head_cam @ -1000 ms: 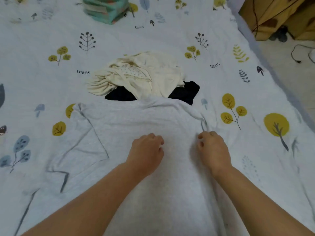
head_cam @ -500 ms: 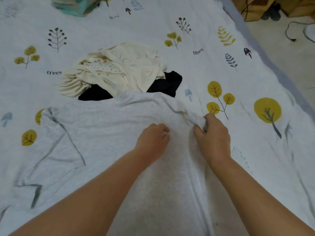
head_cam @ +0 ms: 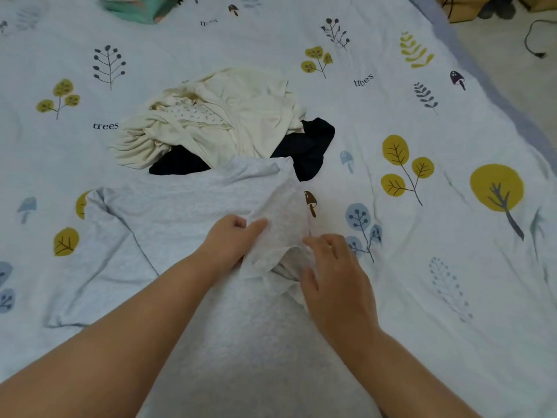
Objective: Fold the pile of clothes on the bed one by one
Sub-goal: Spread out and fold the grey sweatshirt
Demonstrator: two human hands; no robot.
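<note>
Grey shirt (head_cam: 168, 224) lay spread on bed (head_cam: 452, 267), just in front of pile (head_cam: 223, 122). Left hand (head_cam: 232, 239) fingers clamped on turned-in flap; right hand (head_cam: 334, 273) fingers apart, resting beside it. First fold underway; pile unfolded.

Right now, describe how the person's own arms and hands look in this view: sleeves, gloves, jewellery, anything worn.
Both forearms enter from the bottom edge and are bare as far as the frame shows, with no sleeve or cuff in view. The left hand and the right hand wear no gloves. No watch, bracelet or strap shows at either wrist. No ring can be made out, though the fingers are slightly blurred.
</note>
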